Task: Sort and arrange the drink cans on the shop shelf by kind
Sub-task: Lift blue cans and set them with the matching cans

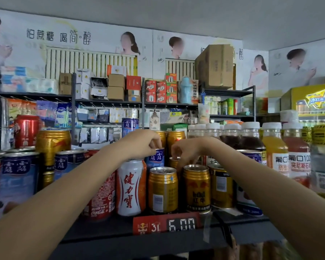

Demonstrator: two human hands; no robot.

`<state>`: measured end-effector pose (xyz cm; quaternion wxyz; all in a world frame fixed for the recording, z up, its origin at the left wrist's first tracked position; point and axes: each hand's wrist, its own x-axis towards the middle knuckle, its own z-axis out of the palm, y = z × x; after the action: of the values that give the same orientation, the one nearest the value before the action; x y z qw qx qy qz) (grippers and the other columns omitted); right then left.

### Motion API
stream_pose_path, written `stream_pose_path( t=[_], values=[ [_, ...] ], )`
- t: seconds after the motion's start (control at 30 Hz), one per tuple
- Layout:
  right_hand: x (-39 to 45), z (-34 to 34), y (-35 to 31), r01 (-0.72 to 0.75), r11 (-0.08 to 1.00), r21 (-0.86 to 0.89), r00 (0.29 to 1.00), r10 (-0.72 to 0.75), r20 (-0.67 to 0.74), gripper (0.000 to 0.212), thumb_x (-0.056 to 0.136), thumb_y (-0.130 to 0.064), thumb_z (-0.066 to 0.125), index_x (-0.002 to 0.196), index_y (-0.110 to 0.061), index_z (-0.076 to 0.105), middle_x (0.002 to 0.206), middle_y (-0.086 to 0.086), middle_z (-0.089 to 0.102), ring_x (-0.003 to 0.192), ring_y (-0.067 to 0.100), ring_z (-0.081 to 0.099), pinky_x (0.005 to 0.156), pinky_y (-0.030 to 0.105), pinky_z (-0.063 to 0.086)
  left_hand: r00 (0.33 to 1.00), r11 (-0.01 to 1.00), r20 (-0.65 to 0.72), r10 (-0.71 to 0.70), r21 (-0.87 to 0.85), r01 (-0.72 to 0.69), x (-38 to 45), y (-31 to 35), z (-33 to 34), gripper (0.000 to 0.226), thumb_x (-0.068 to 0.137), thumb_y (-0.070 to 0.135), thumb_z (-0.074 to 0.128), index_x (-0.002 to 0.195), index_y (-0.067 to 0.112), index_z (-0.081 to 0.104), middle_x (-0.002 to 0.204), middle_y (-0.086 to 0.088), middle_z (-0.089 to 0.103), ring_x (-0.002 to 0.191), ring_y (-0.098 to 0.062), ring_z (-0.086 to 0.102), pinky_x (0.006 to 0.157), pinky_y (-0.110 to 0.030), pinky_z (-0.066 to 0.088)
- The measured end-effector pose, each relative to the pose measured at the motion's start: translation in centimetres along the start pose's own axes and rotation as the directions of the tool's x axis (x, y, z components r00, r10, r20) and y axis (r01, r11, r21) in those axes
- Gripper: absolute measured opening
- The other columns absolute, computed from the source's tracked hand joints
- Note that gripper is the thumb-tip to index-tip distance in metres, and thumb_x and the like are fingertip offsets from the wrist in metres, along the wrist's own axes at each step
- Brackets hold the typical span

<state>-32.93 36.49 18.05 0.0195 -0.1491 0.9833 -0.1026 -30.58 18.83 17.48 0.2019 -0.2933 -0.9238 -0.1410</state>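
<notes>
On the shelf [109, 229], L to R: 1 white-orange can [131, 186], smooth cyl., then 3 gold cans [162, 190] w/ ribbed metal tops in front row. Left hand [142, 142] grip pinches rim of blue can [157, 158] behind; right hand [184, 152] grip curls on a small gold can [174, 162] just beside.

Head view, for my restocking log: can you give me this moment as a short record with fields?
left hand: left hand grips the top of a blue-and-white can in the second row
right hand: right hand pinches the top of a small gold can behind the front row
front row: white-and-orange can, then three gold cans, the middle one a gold Red Bull can
right side: white-capped juice bottles
shelf edge: red price tag reading 6.00
</notes>
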Motion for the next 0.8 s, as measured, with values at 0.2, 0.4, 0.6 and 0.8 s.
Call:
stream_pose_path(
  t=[0.2,0.4,0.6,0.8],
  values=[
    [-1.0,-0.2,-0.2,0.069,0.994,-0.09,0.996,-0.074,-0.053,0.021,0.086,-0.011,0.061,0.107,-0.014,0.058,0.088,-0.01,0.051,0.097,0.015,0.052,0.082,0.028,0.048,1.0,0.998,0.014,0.002,0.068,-0.003,0.0,0.6,-0.1,0.016,0.089,0.015,0.058,0.104,0.017,0.064,0.107,0.001,0.063,0.093,-0.01,0.057,0.079,-0.023,0.046],
    [-8.7,-4.3,0.6,-0.003,0.957,-0.29,1.0,0.011,0.025,0.04,0.083,-0.022,0.067,0.121,-0.026,0.053,0.125,-0.004,0.056,0.12,0.018,0.049,0.105,0.045,0.037,0.981,0.986,-0.131,0.142,-0.065,-0.151,-0.6,3.5,0.6,0.017,0.09,0.023,0.057,0.102,0.016,0.067,0.099,0.005,0.064,0.089,-0.006,0.057,0.077,-0.015,0.045],
    [-9.0,-1.0,1.4,-0.186,0.744,-0.641,0.964,0.265,0.029,0.078,0.076,-0.038,0.072,0.142,-0.029,0.031,0.147,0.002,0.033,0.133,0.025,0.032,0.103,0.04,0.034,0.965,0.978,0.197,0.171,0.088,-0.191,0.1,7.0,3.5,0.057,0.084,0.055,0.053,0.121,0.011,0.051,0.117,-0.002,0.057,0.108,-0.02,0.054,0.093,-0.036,0.045],
    [-8.2,0.0,2.3,-0.223,0.763,-0.607,0.971,0.228,-0.07,0.086,0.074,-0.049,0.07,0.144,-0.022,0.028,0.144,0.002,0.039,0.13,0.025,0.038,0.105,0.042,0.035,0.972,0.936,0.165,0.167,0.282,-0.209,0.5,7.7,5.7,0.065,0.083,0.061,0.049,0.122,0.011,0.04,0.099,-0.001,0.057,0.095,-0.022,0.055,0.091,-0.034,0.034]
  ],
)
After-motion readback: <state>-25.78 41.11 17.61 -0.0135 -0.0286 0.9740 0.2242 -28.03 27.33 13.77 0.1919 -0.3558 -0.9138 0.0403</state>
